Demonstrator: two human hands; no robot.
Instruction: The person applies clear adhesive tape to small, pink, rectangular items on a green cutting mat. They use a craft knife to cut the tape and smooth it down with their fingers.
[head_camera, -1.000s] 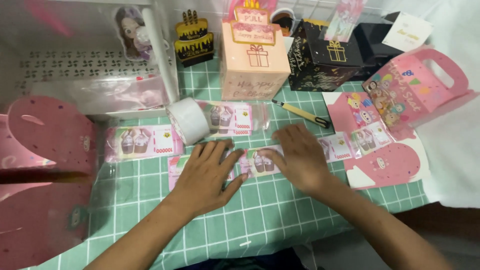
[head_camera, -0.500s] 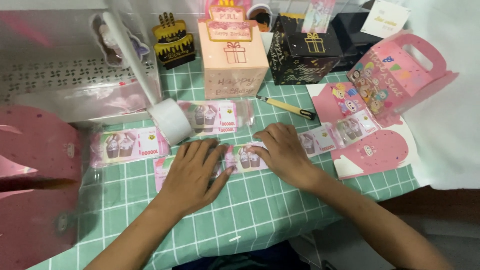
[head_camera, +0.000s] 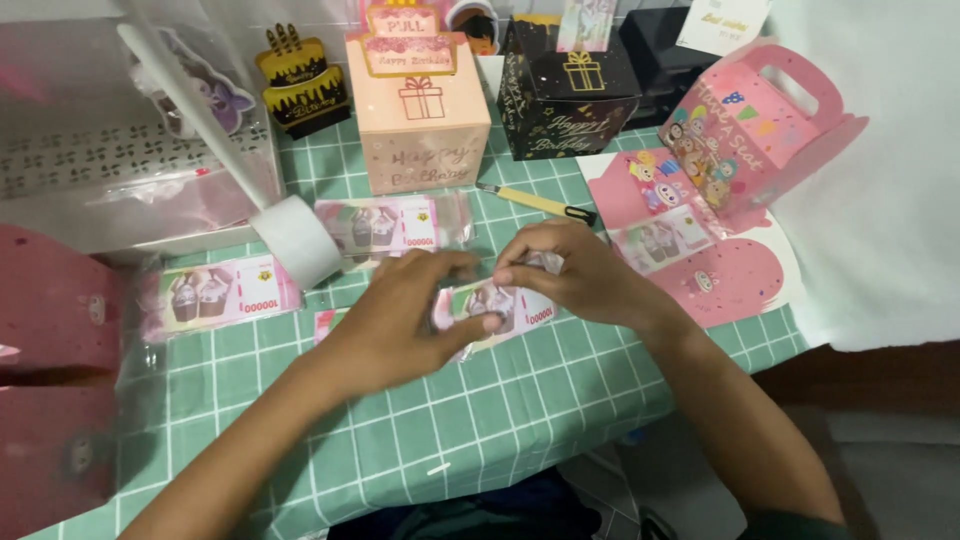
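On green gridded mat (head_camera: 500, 420), sleeved banknote (head_camera: 497, 303)

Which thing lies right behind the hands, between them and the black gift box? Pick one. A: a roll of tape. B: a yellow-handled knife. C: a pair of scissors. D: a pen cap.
B: a yellow-handled knife lies on the green grid mat, just beyond the right hand and before the black gift box.

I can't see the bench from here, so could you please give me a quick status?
Left hand and right hand both pinching the sleeved banknote. Tape roll close left, not blocking.
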